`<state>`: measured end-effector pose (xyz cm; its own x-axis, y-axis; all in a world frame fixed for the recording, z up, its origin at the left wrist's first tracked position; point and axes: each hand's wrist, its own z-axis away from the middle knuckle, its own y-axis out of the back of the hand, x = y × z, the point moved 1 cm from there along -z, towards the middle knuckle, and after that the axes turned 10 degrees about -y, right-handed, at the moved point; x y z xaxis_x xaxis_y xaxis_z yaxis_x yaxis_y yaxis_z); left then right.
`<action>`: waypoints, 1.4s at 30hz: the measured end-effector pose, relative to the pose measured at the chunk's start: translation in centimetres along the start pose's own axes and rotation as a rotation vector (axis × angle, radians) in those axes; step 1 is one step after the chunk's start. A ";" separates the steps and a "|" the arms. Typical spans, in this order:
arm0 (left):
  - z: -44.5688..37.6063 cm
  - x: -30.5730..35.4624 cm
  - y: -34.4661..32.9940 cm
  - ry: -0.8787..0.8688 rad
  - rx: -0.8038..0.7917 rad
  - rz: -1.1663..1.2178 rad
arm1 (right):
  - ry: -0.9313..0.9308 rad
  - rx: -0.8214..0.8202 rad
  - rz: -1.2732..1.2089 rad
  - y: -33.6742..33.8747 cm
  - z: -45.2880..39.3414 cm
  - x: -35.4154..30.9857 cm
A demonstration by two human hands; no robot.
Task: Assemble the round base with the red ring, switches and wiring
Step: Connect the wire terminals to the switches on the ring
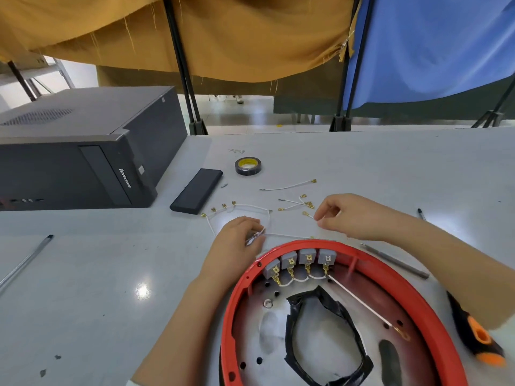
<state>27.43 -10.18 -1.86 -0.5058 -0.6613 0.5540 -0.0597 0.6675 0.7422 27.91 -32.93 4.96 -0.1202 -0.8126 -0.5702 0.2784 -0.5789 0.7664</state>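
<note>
The round metal base (323, 327) with its red ring (434, 324) lies at the bottom right. Several grey switches (301, 259) sit in a row inside the ring's far rim, linked by short white wires with gold terminals; one long wire (362, 302) runs to a ring lug. Black tape (331, 358) edges the base's central hole. My left hand (237, 246) pinches a white wire harness (250, 208) just outside the ring. My right hand (351, 215) has fingers curled over a loose wire (308, 215); whether it grips is unclear.
More loose white wires (289, 186) lie beyond my hands. A black tape roll (248, 166), a black flat case (198, 194) and a computer tower (83, 151) stand at the back left. An orange-black screwdriver (476, 335), a grey rod (395, 260) and a pen (25, 263) lie nearby.
</note>
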 end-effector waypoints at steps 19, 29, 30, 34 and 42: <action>0.3 0.3 0.8 0.244 0.265 0.178 | -0.020 -0.009 0.377 0.2 -3.6 1.5; 0.4 0.1 0.7 0.193 0.117 0.026 | -0.052 0.109 0.334 -0.5 -5.2 0.5; 0.4 0.2 0.7 0.189 0.114 0.019 | -0.053 0.084 0.333 -0.6 -5.2 0.5; 0.4 0.3 0.9 0.173 0.066 -0.027 | -0.044 0.023 0.326 -0.6 -5.3 0.1; 0.4 0.3 1.0 0.113 -0.001 -0.040 | 0.038 0.131 0.379 -1.5 -7.0 0.4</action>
<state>26.92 -9.60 -1.14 -0.4027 -0.7219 0.5627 -0.0768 0.6393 0.7651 34.12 -31.96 1.50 0.0039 -0.9686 -0.2485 0.1717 -0.2442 0.9544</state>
